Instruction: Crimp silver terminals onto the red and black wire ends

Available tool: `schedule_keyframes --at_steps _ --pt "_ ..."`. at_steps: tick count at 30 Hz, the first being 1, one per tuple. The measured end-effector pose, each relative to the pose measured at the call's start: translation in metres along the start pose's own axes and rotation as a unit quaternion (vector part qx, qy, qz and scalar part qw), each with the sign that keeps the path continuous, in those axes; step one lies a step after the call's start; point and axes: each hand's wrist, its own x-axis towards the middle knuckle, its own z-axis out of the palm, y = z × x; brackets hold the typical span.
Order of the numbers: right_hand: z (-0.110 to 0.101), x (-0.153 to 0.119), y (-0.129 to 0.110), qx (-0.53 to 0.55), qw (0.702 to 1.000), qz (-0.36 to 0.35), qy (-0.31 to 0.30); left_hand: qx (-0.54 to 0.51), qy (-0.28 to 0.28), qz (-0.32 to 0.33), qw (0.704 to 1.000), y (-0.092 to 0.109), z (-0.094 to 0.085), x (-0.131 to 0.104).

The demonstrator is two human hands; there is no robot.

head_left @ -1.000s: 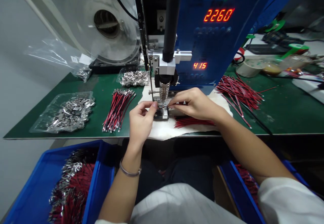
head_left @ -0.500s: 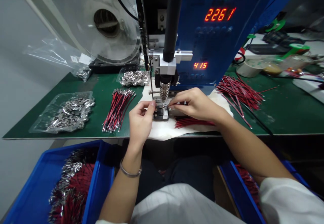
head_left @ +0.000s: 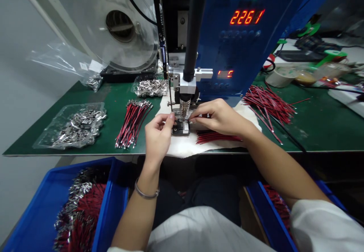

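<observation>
At the left of the small metal fixture (head_left: 184, 126), my left hand (head_left: 159, 132) is closed, thumb against fingers, on something too small to make out. My right hand (head_left: 217, 117) pinches from the other side; what its fingertips hold is hidden too. Between them the spring-wrapped tip (head_left: 184, 107) of the machine's head (head_left: 188, 87) points down onto the fixture. Under my right hand lies a row of red and black wires (head_left: 217, 137) on a white cloth (head_left: 182, 150). A bundle of wires with metal ends (head_left: 133, 125) rests left of my left hand.
Bags of metal terminals (head_left: 78, 128) (head_left: 149, 87) lie on the green table (head_left: 110, 92). A loose wire pile (head_left: 270, 104) is at the right. The blue machine (head_left: 227, 51) stands behind. Blue bins (head_left: 106, 206) (head_left: 273, 214) sit below, and a clear reel (head_left: 139, 32) stands at the back left.
The machine's head and its black tube have moved down toward the fixture. The lower red display reads differently. Both my hands have stayed where they were.
</observation>
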Motion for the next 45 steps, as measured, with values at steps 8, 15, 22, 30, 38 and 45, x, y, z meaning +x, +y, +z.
schedule_keyframes --at_steps 8,15,22,30,38,45 --pt "0.000 0.000 0.000 -0.007 1.000 -0.007 0.004 0.001 0.002 -0.003 1.000 0.001 0.000 0.000" --pt "0.001 0.000 0.001 -0.004 1.000 -0.019 0.008 -0.004 0.007 -0.007 1.000 0.002 0.000 -0.001" --pt "0.001 -0.001 0.002 -0.011 0.999 -0.026 0.023 -0.018 0.019 -0.009 1.000 0.000 0.000 0.000" --pt "0.003 -0.002 0.002 -0.025 0.998 -0.036 0.039 0.029 0.059 0.007 0.998 0.002 -0.003 -0.007" --pt "0.001 -0.010 -0.009 -0.043 0.995 -0.047 0.073 0.098 0.056 0.004 0.994 0.016 -0.020 -0.046" --pt "0.042 -0.031 -0.068 0.093 0.964 -0.008 0.248 0.051 -0.099 -0.069 0.991 0.015 -0.010 -0.089"
